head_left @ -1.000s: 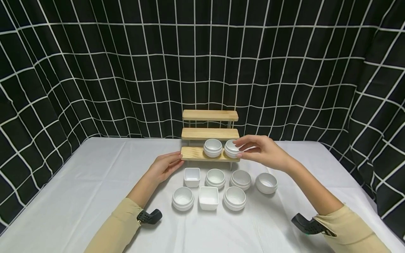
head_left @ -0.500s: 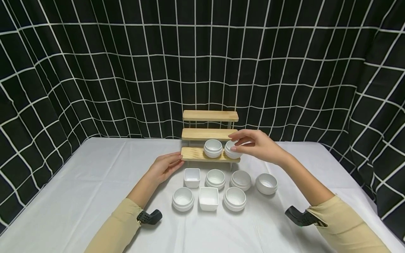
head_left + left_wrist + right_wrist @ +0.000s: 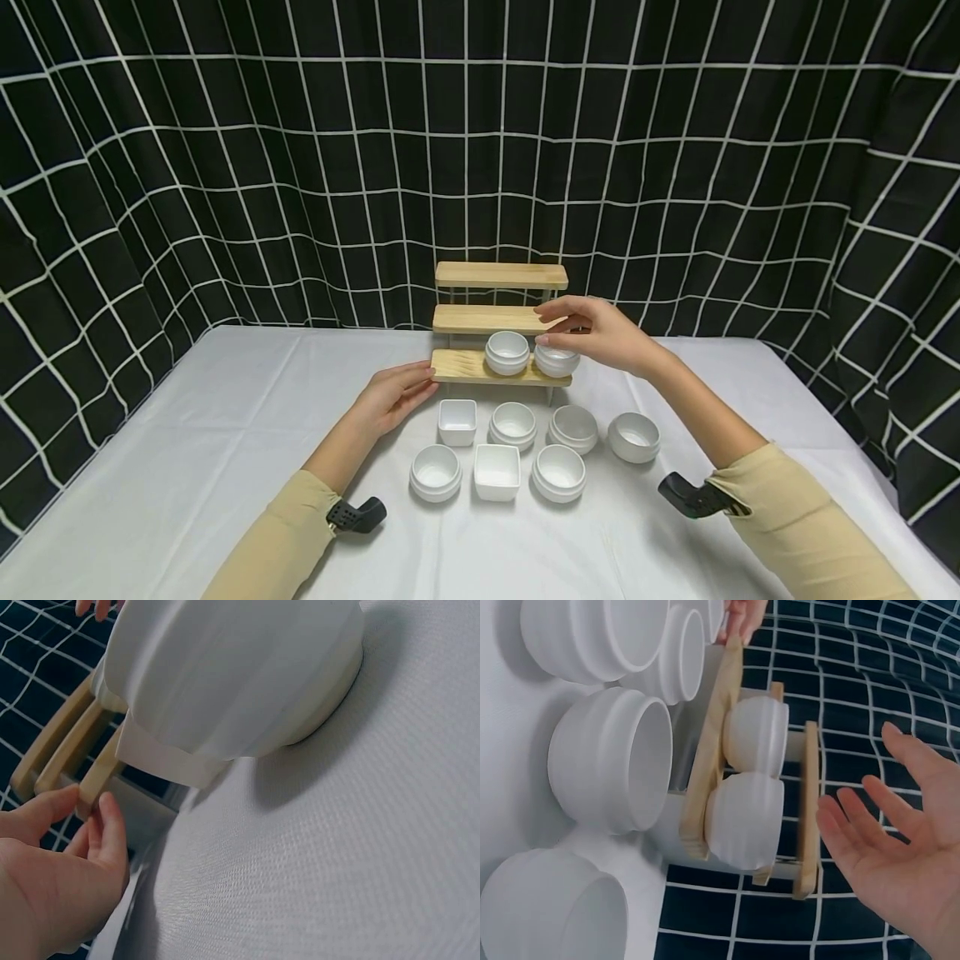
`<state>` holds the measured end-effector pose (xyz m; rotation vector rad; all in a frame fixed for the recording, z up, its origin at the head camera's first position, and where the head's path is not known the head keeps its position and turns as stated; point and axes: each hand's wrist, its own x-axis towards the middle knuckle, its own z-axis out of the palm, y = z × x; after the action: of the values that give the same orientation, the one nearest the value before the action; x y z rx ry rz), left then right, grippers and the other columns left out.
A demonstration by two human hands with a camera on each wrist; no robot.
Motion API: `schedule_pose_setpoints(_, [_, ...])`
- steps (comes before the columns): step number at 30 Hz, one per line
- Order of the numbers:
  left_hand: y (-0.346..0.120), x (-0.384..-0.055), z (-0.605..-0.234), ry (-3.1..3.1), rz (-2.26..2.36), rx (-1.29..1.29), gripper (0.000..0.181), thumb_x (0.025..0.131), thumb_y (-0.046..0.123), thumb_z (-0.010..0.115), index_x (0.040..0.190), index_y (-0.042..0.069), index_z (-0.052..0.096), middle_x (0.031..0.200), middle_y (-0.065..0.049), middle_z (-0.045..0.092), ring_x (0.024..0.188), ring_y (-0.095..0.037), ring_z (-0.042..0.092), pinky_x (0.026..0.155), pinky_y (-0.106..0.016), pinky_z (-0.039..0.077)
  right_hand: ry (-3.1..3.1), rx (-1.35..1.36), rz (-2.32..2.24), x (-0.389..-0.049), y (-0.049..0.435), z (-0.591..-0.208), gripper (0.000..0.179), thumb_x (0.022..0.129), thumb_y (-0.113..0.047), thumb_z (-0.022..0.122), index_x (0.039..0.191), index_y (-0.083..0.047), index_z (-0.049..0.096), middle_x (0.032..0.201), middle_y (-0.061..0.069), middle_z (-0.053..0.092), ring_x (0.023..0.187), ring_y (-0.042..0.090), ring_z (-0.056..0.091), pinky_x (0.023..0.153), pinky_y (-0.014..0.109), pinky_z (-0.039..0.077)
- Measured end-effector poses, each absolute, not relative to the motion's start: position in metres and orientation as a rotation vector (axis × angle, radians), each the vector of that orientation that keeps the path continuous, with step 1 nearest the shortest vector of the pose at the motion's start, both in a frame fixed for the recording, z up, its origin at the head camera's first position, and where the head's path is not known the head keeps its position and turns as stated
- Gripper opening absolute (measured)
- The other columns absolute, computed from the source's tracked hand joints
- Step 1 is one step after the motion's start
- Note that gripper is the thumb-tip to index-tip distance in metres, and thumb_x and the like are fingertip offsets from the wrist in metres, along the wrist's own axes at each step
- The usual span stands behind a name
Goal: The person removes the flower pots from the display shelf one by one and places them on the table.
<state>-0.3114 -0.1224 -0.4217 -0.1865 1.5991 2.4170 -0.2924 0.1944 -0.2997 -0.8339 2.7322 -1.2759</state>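
Observation:
A three-tier wooden display stand (image 3: pixel 459 367) stands at the back of the table. Two round white bowls sit side by side on its lowest tier, a middle bowl (image 3: pixel 507 357) and a right-end bowl (image 3: pixel 557 364). My left hand (image 3: pixel 390 402) pinches the left end of that tier; thumb and fingertips lie on either side of the board (image 3: pixel 101 772) in the left wrist view. My right hand (image 3: pixel 606 332) hovers above the right-end bowl, partly covering it in the head view. The right wrist view shows this hand (image 3: pixel 900 844) apart from both bowls, fingers spread and holding nothing.
In front of the stand are several white bowls in two rows: a small square bowl (image 3: pixel 457 422), a larger square bowl (image 3: pixel 497 473), and round ones, including a rightmost bowl (image 3: pixel 633 437). A white cloth (image 3: pixel 225 467) covers the table. A black gridded curtain (image 3: pixel 337 167) hangs behind.
My right hand has let go of the right-end bowl and moved up and slightly left over it. The left hand stays on the stand.

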Motion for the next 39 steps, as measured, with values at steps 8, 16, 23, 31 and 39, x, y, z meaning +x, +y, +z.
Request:
schedule_pose_setpoints(8, [-0.123,-0.313,-0.424,1.595,2.414,-0.183,0.047,0.105,-0.006,0.057,0.150,-0.014,0.046,0.150,-0.031,0.050,0.093,-0.009,0.071,0.101,-0.022,0.062,2.717,-0.768,-1.290,-0.303,0.189,-0.303,0.050,0.099,-0.014,0.074,0.143,0.005,0.060,0.140,0.025,0.063,0.122,0.037,0.067,0.101,0.036,0.062])
schedule_pose_setpoints(16, [-0.123,-0.313,-0.424,1.600,2.417,-0.183,0.047,0.105,-0.007,0.057,0.150,-0.015,0.046,0.144,-0.029,0.055,0.092,-0.009,0.071,0.100,-0.022,0.062,2.667,-0.735,-1.321,-0.309,0.182,-0.302,0.052,0.099,-0.017,0.073,0.145,0.003,0.059,0.141,0.024,0.063,0.124,0.038,0.065,0.106,0.042,0.060])
schedule_pose_setpoints(23, [-0.123,-0.311,-0.422,1.590,2.423,-0.188,0.046,0.105,-0.007,0.056,0.150,-0.014,0.047,0.143,-0.028,0.055,0.091,-0.009,0.071,0.099,-0.021,0.063,2.605,-0.683,-1.364,-0.314,0.175,-0.304,0.055,0.100,-0.014,0.073,0.148,0.005,0.054,0.146,0.026,0.059,0.130,0.043,0.060,0.109,0.043,0.059])
schedule_pose_setpoints(31, [-0.123,-0.309,-0.421,1.588,2.432,-0.159,0.046,0.103,-0.008,0.057,0.147,-0.016,0.048,0.133,-0.025,0.063,0.094,-0.011,0.071,0.098,-0.022,0.063,2.600,-0.663,-1.356,-0.316,0.167,-0.306,0.057,0.100,-0.016,0.072,0.149,0.005,0.053,0.150,0.028,0.055,0.133,0.046,0.057,0.114,0.051,0.055])
schedule_pose_setpoints(39, [-0.122,-0.312,-0.423,1.580,2.430,-0.192,0.047,0.104,-0.008,0.057,0.150,-0.015,0.046,0.131,-0.023,0.063,0.091,-0.009,0.071,0.101,-0.023,0.062,2.583,-0.659,-1.341,-0.321,0.159,-0.308,0.057,0.100,-0.016,0.073,0.149,0.005,0.053,0.151,0.028,0.053,0.135,0.046,0.056,0.115,0.053,0.054])
